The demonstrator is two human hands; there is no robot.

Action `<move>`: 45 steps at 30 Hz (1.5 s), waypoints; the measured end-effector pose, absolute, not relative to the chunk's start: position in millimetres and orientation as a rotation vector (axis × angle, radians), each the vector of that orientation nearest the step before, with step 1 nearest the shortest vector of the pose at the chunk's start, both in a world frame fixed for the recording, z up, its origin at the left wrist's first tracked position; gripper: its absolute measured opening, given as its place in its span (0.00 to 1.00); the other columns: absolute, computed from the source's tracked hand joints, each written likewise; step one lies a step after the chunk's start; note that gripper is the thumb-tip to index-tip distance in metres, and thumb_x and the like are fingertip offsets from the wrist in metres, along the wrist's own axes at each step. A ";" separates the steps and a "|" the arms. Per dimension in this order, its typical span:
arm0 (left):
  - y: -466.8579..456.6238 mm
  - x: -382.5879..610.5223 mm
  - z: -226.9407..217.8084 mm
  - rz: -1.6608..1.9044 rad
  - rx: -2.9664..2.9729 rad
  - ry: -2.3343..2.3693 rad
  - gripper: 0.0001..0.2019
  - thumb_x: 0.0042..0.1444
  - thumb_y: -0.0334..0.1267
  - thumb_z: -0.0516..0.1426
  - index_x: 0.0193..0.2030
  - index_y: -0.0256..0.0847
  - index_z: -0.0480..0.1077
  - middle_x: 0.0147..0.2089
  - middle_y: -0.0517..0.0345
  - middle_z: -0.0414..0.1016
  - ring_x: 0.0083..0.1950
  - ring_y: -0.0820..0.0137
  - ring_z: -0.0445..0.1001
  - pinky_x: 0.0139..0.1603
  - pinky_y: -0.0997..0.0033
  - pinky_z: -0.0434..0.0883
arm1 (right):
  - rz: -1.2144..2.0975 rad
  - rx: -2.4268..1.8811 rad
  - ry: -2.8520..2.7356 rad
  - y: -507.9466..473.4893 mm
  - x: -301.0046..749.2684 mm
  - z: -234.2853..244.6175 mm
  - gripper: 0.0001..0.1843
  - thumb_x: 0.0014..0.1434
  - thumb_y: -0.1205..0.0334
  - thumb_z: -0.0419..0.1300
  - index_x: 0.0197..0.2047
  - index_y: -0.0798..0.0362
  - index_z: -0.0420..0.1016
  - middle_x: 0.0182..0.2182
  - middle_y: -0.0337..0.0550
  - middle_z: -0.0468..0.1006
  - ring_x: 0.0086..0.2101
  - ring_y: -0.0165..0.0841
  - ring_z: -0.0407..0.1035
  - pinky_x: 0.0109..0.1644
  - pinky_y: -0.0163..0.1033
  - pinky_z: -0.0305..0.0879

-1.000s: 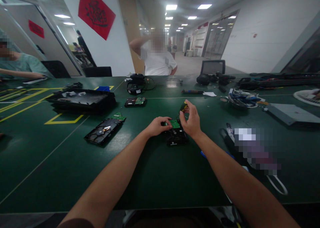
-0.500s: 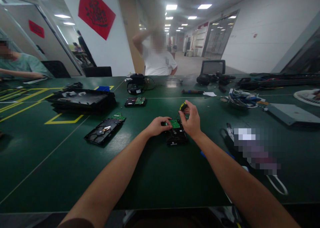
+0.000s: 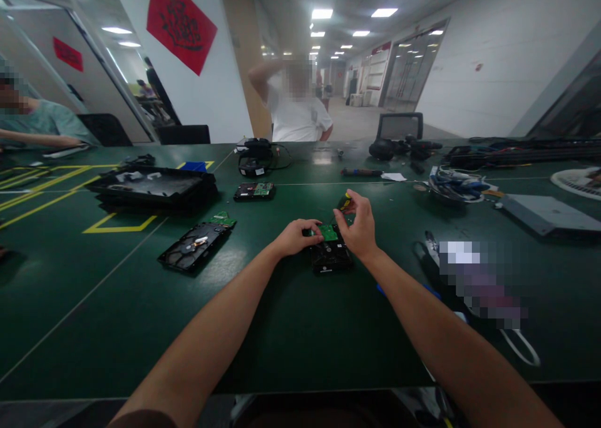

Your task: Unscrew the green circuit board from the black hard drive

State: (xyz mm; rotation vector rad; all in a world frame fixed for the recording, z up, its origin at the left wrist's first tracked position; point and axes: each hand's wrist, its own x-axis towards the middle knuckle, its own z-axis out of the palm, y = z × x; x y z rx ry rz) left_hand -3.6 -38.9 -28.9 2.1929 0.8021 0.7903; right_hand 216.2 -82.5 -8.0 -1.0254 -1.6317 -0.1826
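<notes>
A black hard drive (image 3: 330,260) with a green circuit board lies flat on the green table in front of me. My left hand (image 3: 299,236) grips its left side, thumb and fingertips at the board's edge. Over the board's right side is my right hand (image 3: 360,223), its fingers closed round the yellow-and-black handle of a small screwdriver (image 3: 346,201). The handle leans, and the thin shaft runs down toward the board. Whether the tip touches a screw is too small to tell.
Left of my arms lies an opened hard drive (image 3: 192,248); another drive (image 3: 254,191) sits farther back. Stacked black trays (image 3: 154,190) stand at the left. To the right are a grey metal box (image 3: 547,215) and a cable bundle (image 3: 455,185). A person (image 3: 300,118) is across the table.
The screwdriver's handle has turned and tilted slightly in my right hand, and those fingers have shifted a little. My left hand and the hard drive stay in place.
</notes>
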 end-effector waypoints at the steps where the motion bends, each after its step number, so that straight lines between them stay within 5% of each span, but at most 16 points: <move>1: -39.3 -3.5 -28.2 0.785 2.192 0.806 0.06 0.57 0.41 0.66 0.38 0.42 0.80 0.60 0.49 0.78 0.62 0.58 0.75 0.68 0.52 0.64 | -0.182 -1.026 -1.635 -82.6 216.3 -7.8 0.34 0.65 0.60 0.61 0.70 0.45 0.55 0.54 0.52 0.70 0.45 0.42 0.72 0.49 0.55 0.79; 45: -39.3 -2.6 -27.5 0.789 2.196 0.783 0.05 0.56 0.40 0.66 0.38 0.42 0.79 0.58 0.50 0.79 0.62 0.59 0.76 0.67 0.54 0.65 | -0.169 -1.036 -1.632 -82.5 215.2 -9.8 0.35 0.67 0.60 0.59 0.73 0.44 0.51 0.59 0.54 0.69 0.50 0.45 0.73 0.52 0.56 0.78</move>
